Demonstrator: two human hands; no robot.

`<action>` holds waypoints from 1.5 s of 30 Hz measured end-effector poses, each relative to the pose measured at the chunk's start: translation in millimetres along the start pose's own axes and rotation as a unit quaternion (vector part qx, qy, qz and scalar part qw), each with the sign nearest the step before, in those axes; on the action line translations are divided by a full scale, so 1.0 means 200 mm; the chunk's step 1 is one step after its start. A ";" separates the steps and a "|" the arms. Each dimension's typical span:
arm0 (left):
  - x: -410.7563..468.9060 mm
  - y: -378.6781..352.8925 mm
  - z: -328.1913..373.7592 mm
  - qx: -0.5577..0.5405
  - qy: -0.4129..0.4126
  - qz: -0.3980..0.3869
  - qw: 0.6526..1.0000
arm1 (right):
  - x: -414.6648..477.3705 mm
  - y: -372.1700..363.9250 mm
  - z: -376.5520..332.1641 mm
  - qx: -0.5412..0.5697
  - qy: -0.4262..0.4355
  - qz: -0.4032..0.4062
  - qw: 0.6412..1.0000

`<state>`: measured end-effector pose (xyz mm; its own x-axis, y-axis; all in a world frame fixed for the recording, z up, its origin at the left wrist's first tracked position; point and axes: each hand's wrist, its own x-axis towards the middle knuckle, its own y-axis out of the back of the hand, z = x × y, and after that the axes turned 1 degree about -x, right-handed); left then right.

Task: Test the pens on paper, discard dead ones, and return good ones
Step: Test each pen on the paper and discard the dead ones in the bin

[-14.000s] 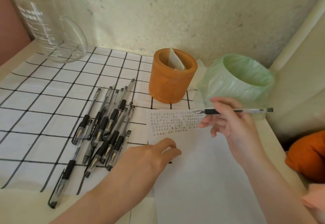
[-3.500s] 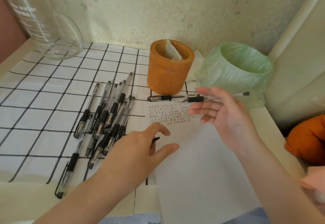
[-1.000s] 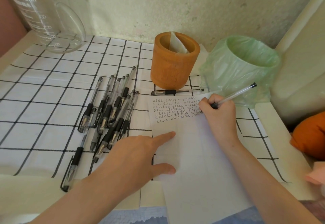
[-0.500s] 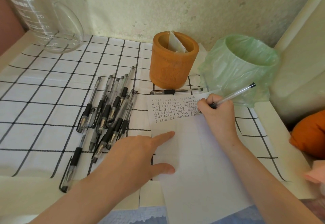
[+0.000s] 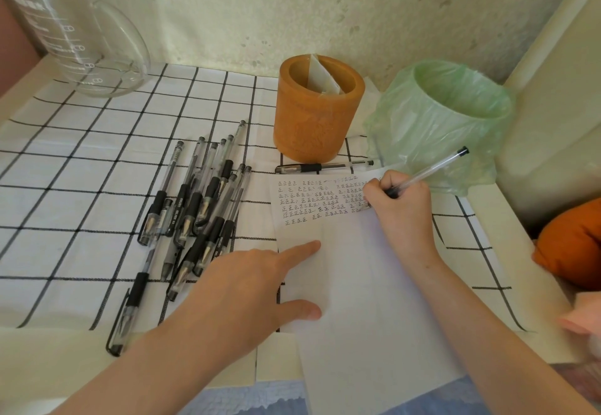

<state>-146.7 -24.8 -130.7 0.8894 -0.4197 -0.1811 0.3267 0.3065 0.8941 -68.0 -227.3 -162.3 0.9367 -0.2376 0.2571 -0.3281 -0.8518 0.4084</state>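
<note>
While the right hand grips a pen at the written rows on the paper, the left hand lies flat, fingers straight, pressing the sheet to the counter. Just left, loose pens lie heaped; a single pen lies before the orange holder, green-lined bin beside.

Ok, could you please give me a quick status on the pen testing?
Right hand grips pen, tip at paper. Left hand presses paper flat. Lone pen lies by orange holder, pen pile left of paper. Nothing blocking.
</note>
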 end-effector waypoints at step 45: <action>0.00 0.00 0.00 0.005 0.002 -0.006 1.000 | 0.01 0.00 0.02 -0.006 -0.004 0.001 1.000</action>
<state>-146.2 -25.8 -130.1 0.8870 -0.4198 -0.1924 0.3331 0.2929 0.8962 -66.4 -229.0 -164.7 0.9371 -0.2429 0.2508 -0.3311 -0.8461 0.4176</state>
